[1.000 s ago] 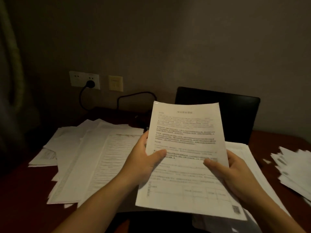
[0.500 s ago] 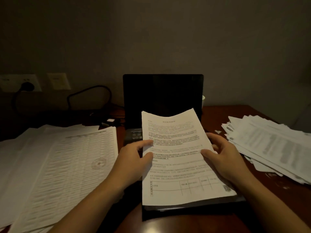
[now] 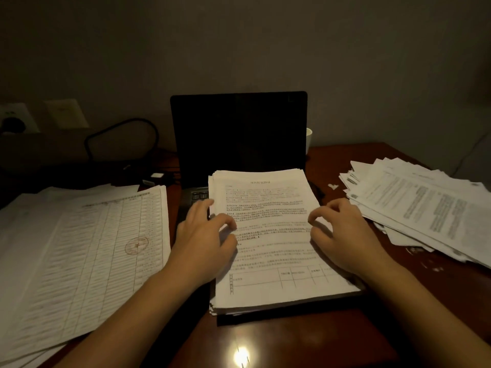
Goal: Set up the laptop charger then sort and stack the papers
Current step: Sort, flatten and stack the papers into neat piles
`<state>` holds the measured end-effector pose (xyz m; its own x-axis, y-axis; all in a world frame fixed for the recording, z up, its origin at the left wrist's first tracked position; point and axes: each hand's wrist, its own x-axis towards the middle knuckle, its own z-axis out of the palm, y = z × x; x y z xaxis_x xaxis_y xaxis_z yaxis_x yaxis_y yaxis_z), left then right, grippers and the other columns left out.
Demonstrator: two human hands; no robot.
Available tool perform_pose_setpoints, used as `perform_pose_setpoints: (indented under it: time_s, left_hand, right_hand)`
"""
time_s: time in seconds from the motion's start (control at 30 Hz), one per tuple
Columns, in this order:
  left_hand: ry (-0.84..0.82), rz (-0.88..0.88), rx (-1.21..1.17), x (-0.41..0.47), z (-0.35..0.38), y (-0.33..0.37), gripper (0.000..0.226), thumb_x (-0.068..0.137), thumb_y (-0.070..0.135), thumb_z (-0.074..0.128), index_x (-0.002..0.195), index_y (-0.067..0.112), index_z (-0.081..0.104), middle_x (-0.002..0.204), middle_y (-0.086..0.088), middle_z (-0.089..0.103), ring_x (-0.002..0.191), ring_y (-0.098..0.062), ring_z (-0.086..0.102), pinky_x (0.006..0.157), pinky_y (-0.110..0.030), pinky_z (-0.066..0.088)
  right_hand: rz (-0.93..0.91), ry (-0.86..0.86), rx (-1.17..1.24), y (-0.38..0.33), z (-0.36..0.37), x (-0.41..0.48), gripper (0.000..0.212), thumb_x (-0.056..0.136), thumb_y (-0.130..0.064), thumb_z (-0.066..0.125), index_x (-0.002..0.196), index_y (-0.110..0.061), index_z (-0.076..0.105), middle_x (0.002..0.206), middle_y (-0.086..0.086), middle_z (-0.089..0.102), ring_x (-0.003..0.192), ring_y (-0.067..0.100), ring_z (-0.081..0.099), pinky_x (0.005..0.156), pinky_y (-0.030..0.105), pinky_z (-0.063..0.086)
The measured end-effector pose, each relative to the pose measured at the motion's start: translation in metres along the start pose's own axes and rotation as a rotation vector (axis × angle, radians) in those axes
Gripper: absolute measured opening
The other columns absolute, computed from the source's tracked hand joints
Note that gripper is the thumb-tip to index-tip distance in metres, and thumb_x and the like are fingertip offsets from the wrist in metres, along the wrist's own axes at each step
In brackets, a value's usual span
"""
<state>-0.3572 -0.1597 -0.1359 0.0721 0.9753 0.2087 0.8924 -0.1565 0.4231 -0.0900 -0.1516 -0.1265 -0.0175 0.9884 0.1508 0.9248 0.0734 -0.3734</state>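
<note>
A stack of printed papers (image 3: 268,251) lies on the keyboard of an open black laptop (image 3: 239,134) with a dark screen. My left hand (image 3: 204,237) rests at the stack's left edge, thumb and fingertips touching the top sheet. My right hand (image 3: 345,235) hovers over the stack's right edge with loosely curled fingers and holds nothing. A black charger cable (image 3: 125,128) loops from a plug in the wall socket (image 3: 13,120) toward the laptop's left side, near a small white-topped adapter (image 3: 156,176).
A wide pile of table forms with a red stamp (image 3: 93,248) covers the left of the dark wooden table (image 3: 279,341). A messy pile of printed sheets (image 3: 425,205) lies at the right. A white cup (image 3: 309,139) stands behind the laptop.
The sheet held up in both hands has come down onto the stack on the laptop. Both hands have let go of it, and the view has swung right.
</note>
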Motion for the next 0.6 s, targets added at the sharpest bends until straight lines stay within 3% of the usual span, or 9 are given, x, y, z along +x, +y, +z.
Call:
perform_pose_setpoints:
  time_s: [0.07, 0.13, 0.23, 0.33, 0.43, 0.53, 0.6]
  left_hand:
    - [0.000, 0.032, -0.001, 0.001, -0.002, -0.001, 0.019, 0.098, 0.045, 0.052, 0.115, 0.039, 0.059, 0.164, 0.006, 0.013, 0.153, -0.015, -0.001, 0.120, -0.046, 0.015]
    - [-0.034, 0.036, -0.008, -0.001, -0.006, -0.003, 0.032, 0.099, 0.053, 0.045, 0.126, 0.039, 0.053, 0.165, 0.007, 0.009, 0.153, -0.013, -0.007, 0.121, -0.046, 0.011]
    - [-0.152, -0.032, 0.001, -0.006, -0.012, -0.009, 0.058, 0.099, 0.063, 0.030, 0.153, 0.043, 0.024, 0.168, 0.007, -0.006, 0.153, -0.014, -0.017, 0.124, -0.048, -0.001]
    - [-0.169, -0.093, 0.042, -0.014, -0.018, -0.026, 0.063, 0.099, 0.065, 0.025, 0.156, 0.046, 0.006, 0.167, 0.007, -0.012, 0.152, -0.016, -0.022, 0.122, -0.049, -0.009]
    - [-0.192, -0.110, 0.234, -0.022, -0.026, -0.057, 0.069, 0.101, 0.052, 0.041, 0.158, 0.042, 0.004, 0.168, 0.003, -0.015, 0.151, -0.022, -0.025, 0.121, -0.056, -0.009]
    - [-0.136, -0.218, 0.248, -0.033, -0.044, -0.088, 0.065, 0.100, 0.063, 0.024, 0.158, 0.042, 0.003, 0.168, 0.004, -0.008, 0.152, -0.021, -0.021, 0.120, -0.057, -0.009]
    - [-0.148, -0.249, 0.263, -0.043, -0.058, -0.110, 0.065, 0.099, 0.067, 0.017, 0.157, 0.043, 0.003, 0.169, 0.005, -0.004, 0.153, -0.020, -0.018, 0.120, -0.057, -0.010]
  right_hand:
    - [-0.033, -0.034, -0.003, -0.008, -0.006, -0.002, 0.034, 0.096, -0.042, 0.059, 0.129, -0.036, 0.057, 0.145, -0.004, 0.036, 0.130, 0.016, 0.036, 0.103, 0.034, 0.042]
    - [-0.101, -0.064, 0.033, -0.019, -0.011, -0.005, 0.043, 0.096, -0.044, 0.060, 0.138, -0.036, 0.051, 0.151, -0.007, 0.031, 0.136, 0.015, 0.031, 0.110, 0.039, 0.039]
    - [-0.216, -0.086, 0.116, -0.044, -0.012, -0.011, 0.045, 0.096, -0.041, 0.060, 0.139, -0.035, 0.051, 0.149, -0.009, 0.034, 0.135, 0.010, 0.033, 0.112, 0.034, 0.037]
    - [-0.309, -0.093, 0.176, -0.072, -0.007, -0.015, 0.037, 0.097, -0.039, 0.060, 0.132, -0.031, 0.057, 0.140, -0.011, 0.044, 0.131, 0.008, 0.039, 0.112, 0.033, 0.038]
    - [-0.378, -0.101, 0.193, -0.104, 0.005, -0.016, 0.030, 0.097, -0.038, 0.059, 0.126, -0.031, 0.060, 0.132, -0.013, 0.050, 0.122, 0.006, 0.046, 0.106, 0.027, 0.041]
    - [-0.426, -0.158, 0.232, -0.141, 0.018, -0.019, 0.028, 0.098, -0.036, 0.058, 0.125, -0.032, 0.061, 0.122, -0.018, 0.052, 0.110, -0.002, 0.046, 0.090, 0.009, 0.037]
    - [-0.463, -0.200, 0.285, -0.166, 0.027, -0.021, 0.025, 0.098, -0.034, 0.060, 0.122, -0.032, 0.065, 0.117, -0.019, 0.060, 0.104, -0.004, 0.054, 0.091, 0.013, 0.044]
